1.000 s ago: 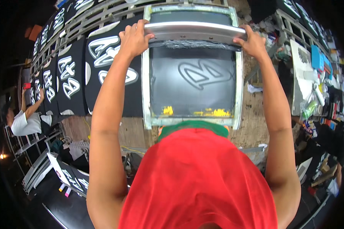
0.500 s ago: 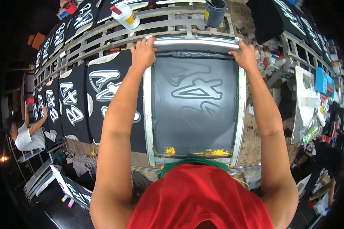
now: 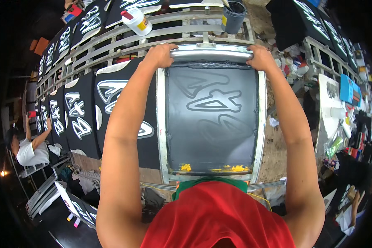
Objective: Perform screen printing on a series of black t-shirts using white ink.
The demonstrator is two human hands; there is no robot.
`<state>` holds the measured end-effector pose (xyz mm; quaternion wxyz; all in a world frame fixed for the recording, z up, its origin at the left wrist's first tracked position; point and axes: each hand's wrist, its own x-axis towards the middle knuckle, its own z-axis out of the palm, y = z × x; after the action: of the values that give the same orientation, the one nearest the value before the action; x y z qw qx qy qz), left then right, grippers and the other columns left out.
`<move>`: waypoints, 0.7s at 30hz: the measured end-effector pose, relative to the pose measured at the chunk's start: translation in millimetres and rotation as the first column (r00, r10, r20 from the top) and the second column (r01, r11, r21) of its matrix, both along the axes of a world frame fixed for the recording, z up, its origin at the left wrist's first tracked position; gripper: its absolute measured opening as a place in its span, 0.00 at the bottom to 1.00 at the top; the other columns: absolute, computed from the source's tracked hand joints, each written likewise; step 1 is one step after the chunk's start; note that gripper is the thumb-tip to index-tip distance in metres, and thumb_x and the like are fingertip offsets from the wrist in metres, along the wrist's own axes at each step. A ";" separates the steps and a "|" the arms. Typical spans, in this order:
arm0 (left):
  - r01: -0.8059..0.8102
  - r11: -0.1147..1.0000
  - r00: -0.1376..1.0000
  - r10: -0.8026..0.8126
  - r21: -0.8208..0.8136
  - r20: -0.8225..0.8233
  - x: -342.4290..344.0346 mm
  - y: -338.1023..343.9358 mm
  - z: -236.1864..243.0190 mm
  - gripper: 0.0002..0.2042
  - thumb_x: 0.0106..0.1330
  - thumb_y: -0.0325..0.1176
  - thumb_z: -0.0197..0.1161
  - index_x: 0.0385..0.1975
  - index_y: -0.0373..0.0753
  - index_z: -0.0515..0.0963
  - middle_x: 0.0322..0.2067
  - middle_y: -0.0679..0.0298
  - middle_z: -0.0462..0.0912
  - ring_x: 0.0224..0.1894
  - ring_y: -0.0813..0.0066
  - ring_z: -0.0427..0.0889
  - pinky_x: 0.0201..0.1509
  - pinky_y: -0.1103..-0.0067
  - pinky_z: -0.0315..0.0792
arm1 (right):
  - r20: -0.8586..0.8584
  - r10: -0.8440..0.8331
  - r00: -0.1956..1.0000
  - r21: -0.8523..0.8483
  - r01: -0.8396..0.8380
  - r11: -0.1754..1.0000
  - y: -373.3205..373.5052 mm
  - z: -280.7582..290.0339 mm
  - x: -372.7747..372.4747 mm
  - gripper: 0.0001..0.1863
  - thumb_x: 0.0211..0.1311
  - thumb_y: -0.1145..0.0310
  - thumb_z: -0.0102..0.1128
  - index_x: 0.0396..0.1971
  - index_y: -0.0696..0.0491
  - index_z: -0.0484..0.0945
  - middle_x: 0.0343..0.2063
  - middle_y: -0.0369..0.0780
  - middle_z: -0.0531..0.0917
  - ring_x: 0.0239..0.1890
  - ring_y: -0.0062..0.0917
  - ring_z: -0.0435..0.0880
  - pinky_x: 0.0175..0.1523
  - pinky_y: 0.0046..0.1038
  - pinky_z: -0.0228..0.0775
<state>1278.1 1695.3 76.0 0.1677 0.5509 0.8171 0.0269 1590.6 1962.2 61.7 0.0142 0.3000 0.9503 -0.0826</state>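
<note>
A screen-printing screen (image 3: 211, 140) with a pale metal frame (image 3: 162, 132) lies flat in front of me. Grey outlined lettering shows on its dark mesh, with yellow smears near the close edge. Across its far end runs a metal squeegee (image 3: 211, 53), and a ridge of black ink (image 3: 211, 65) lies along its near side. My left hand (image 3: 161, 56) is closed round the squeegee's left end. Its right end is gripped by my right hand (image 3: 260, 57), fingers curled over the top. The squeegee's blade edge is hidden.
Black fabric pieces (image 3: 80, 120) with white lettering lie in a row to the left. Beyond the screen, a metal rail rack (image 3: 182, 28) bears a white tub (image 3: 136, 21) and a dark ink bucket (image 3: 233, 18). Another person (image 3: 31, 149) works far left. Used cups (image 3: 291, 68) clutter the right.
Both hands have shifted their grip, the left one inward along the squeegee. The squeegee sits slightly nearer and looks more tilted. The whole screen appears a little lower in view.
</note>
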 end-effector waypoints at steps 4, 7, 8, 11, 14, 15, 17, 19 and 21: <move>0.025 0.995 1.000 -0.025 -0.097 0.000 -2.2 9.1 5.9 0.28 0.54 0.35 0.72 0.59 0.47 0.79 0.49 0.49 0.85 0.54 0.50 0.83 0.61 0.62 0.76 | 0.112 0.029 0.993 -0.113 -0.017 0.993 7.2 5.3 -10.3 0.28 0.49 0.62 0.72 0.53 0.53 0.82 0.53 0.48 0.83 0.57 0.43 0.81 0.62 0.42 0.74; 0.032 0.988 0.999 -0.031 -0.153 0.011 -2.9 13.7 7.3 0.29 0.53 0.35 0.73 0.60 0.46 0.78 0.50 0.48 0.85 0.55 0.51 0.83 0.62 0.63 0.76 | 0.145 0.020 0.989 -0.152 0.003 0.988 11.1 5.4 -13.3 0.27 0.48 0.63 0.71 0.52 0.53 0.82 0.53 0.49 0.83 0.57 0.43 0.82 0.61 0.40 0.74; 0.031 0.988 1.000 -0.029 -0.155 0.011 -4.4 14.1 6.1 0.29 0.53 0.35 0.73 0.60 0.46 0.78 0.50 0.48 0.85 0.55 0.51 0.83 0.62 0.63 0.76 | 0.164 0.012 0.986 -0.169 0.016 0.985 12.2 5.0 -14.4 0.27 0.48 0.63 0.71 0.52 0.53 0.83 0.53 0.49 0.83 0.57 0.43 0.82 0.61 0.40 0.74; 0.033 0.985 0.999 -0.029 -0.169 0.021 -10.8 13.2 -0.8 0.29 0.53 0.35 0.72 0.60 0.46 0.78 0.49 0.48 0.85 0.54 0.51 0.83 0.62 0.63 0.76 | 0.161 0.080 0.984 -0.196 -0.047 0.979 12.9 8.5 -17.8 0.25 0.49 0.64 0.69 0.50 0.53 0.84 0.51 0.50 0.84 0.55 0.44 0.83 0.60 0.39 0.76; 0.093 0.982 0.995 -0.095 -0.164 -0.005 -9.2 14.0 -7.2 0.27 0.55 0.35 0.70 0.59 0.44 0.79 0.47 0.47 0.86 0.52 0.49 0.84 0.59 0.62 0.77 | 0.322 0.070 0.944 -0.187 -0.009 0.982 12.1 13.4 -22.5 0.23 0.49 0.65 0.66 0.48 0.52 0.85 0.47 0.51 0.86 0.52 0.44 0.84 0.58 0.39 0.77; 0.088 0.989 0.995 -0.092 -0.122 -0.027 -7.0 11.3 -8.3 0.23 0.56 0.33 0.66 0.55 0.44 0.81 0.46 0.47 0.86 0.51 0.49 0.85 0.58 0.61 0.78 | 0.320 0.069 0.945 -0.186 -0.009 0.983 9.3 14.5 -22.5 0.23 0.49 0.65 0.66 0.48 0.52 0.85 0.47 0.51 0.86 0.52 0.44 0.84 0.58 0.39 0.77; 0.090 0.993 0.994 -0.094 -0.071 -0.054 -0.2 7.4 -9.4 0.20 0.57 0.32 0.62 0.52 0.44 0.83 0.44 0.48 0.87 0.50 0.50 0.85 0.57 0.60 0.78 | 0.253 0.075 0.964 -0.185 -0.028 0.982 6.3 12.5 -17.5 0.22 0.49 0.66 0.64 0.48 0.51 0.86 0.45 0.51 0.86 0.51 0.45 0.85 0.58 0.39 0.77; 0.060 0.992 0.991 -0.072 -0.107 -0.110 10.6 -3.3 -11.7 0.16 0.58 0.32 0.63 0.47 0.42 0.84 0.41 0.49 0.88 0.48 0.50 0.86 0.55 0.60 0.79 | 0.283 0.062 0.957 -0.165 -0.015 0.986 -3.5 9.8 -8.7 0.22 0.49 0.65 0.63 0.48 0.50 0.86 0.45 0.50 0.86 0.51 0.44 0.85 0.58 0.39 0.77; 0.070 0.992 0.989 -0.083 -0.104 -0.122 27.8 -18.6 -10.7 0.14 0.58 0.32 0.64 0.44 0.42 0.84 0.40 0.50 0.88 0.47 0.51 0.86 0.54 0.60 0.79 | 0.240 0.016 0.971 -0.120 0.013 0.993 -21.4 5.5 14.1 0.22 0.50 0.63 0.62 0.47 0.50 0.85 0.45 0.50 0.86 0.51 0.44 0.84 0.58 0.40 0.77</move>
<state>1305.8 1676.7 65.3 0.1439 0.5735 0.8046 -0.0551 1604.7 1940.8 67.2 0.1474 0.3056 0.9351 -0.1029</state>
